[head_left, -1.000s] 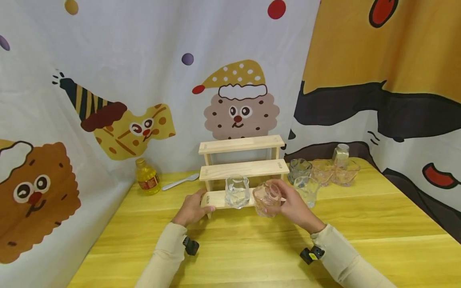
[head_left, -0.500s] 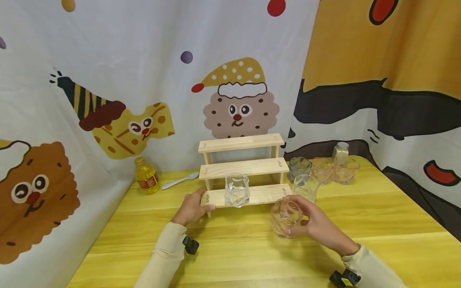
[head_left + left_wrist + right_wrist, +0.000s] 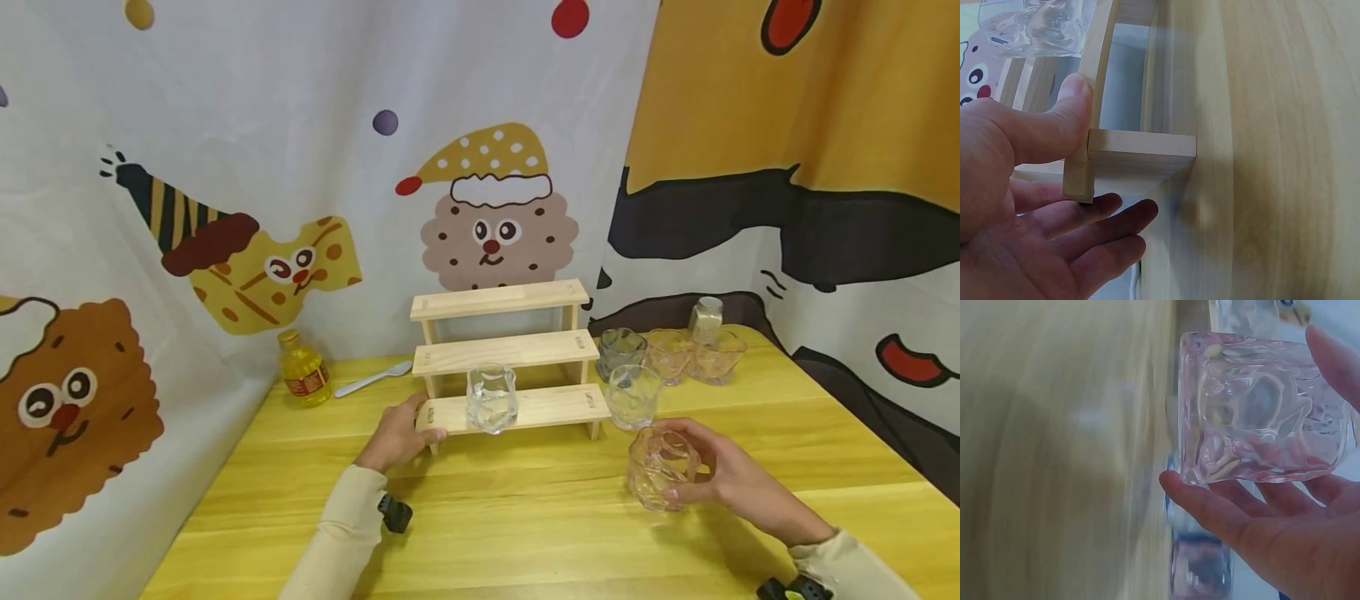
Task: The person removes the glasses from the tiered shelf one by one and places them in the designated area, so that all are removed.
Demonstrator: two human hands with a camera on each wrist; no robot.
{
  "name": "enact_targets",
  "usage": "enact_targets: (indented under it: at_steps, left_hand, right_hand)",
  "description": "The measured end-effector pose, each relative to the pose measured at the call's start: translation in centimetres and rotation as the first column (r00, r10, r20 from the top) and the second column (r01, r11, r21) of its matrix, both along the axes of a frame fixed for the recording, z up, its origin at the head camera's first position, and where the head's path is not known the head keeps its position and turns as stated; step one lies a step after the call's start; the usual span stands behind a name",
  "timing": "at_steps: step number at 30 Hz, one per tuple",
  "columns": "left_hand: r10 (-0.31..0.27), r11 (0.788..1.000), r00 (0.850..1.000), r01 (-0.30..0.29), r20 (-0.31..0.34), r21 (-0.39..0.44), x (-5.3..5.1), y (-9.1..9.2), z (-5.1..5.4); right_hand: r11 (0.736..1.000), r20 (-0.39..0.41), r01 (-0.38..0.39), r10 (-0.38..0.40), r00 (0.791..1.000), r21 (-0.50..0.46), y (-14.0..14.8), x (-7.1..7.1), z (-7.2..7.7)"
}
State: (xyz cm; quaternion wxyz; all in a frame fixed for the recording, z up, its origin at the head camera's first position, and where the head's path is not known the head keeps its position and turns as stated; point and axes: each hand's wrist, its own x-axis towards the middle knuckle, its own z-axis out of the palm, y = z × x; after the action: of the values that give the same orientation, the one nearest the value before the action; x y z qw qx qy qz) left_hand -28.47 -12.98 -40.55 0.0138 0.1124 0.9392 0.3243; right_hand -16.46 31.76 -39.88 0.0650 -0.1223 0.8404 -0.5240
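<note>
My right hand (image 3: 738, 483) holds a pinkish glass cup (image 3: 660, 471), thumb on one side and fingers on the other, above the table to the right. In the right wrist view the pink cup (image 3: 1260, 412) shows wavy facets. A three-step wooden stand (image 3: 502, 354) is at the middle of the table. On its lowest step sits a clear glass cup (image 3: 492, 400), upright. My left hand (image 3: 397, 433) grips the left end of that step; the left wrist view shows the thumb on top of the board (image 3: 1082, 181) and the fingers below it.
Right of the stand is another clear cup (image 3: 633, 398). Behind it are a grey cup (image 3: 620, 354), two pink cups (image 3: 667, 354) and a lidded jar (image 3: 707, 318). To the left lie a spoon (image 3: 372, 379) and a yellow oil bottle (image 3: 303, 367). A printed curtain hangs behind.
My right hand has carried the pink cup from the right end of the lowest step toward the right and nearer to me. The left hand has stayed on the stand.
</note>
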Motion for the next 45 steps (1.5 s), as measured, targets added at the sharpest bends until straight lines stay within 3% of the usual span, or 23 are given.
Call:
enact_targets:
  at_steps: [6,11,17,27,37,45]
  left_hand:
    - [0.004,1.0,1.0,-0.004,0.008,-0.003,0.0,0.0,0.0]
    - [0.004,1.0,1.0,-0.004,0.011,0.004,0.0,0.0,0.1]
    - [0.002,1.0,1.0,-0.002,0.008,0.0,0.1,0.0,0.1]
    - [0.005,1.0,1.0,-0.005,0.011,0.001,0.2,0.0,0.2]
    - [-0.002,1.0,1.0,0.002,0.002,0.007,0.3,0.1,0.3]
    - [-0.002,1.0,1.0,0.002,-0.005,0.002,0.3,0.0,0.3]
  right_hand:
    - [0.99,-0.032,0.099,-0.096,0.995,0.098,3.7,-0.4,0.0]
    - [0.969,-0.05,0.187,-0.181,0.982,0.16,5.7,-2.0,-0.1]
    - [0.948,-0.065,0.254,-0.246,0.967,0.191,6.1,-4.1,-0.5]
    - [0.939,-0.027,0.322,-0.321,0.947,0.119,5.7,-7.2,-0.8]
    - [0.919,-0.009,0.389,-0.389,0.921,0.061,5.2,-8.1,-1.1]
    - [0.914,-0.032,0.397,-0.395,0.918,0.087,4.6,-8.6,-1.1]
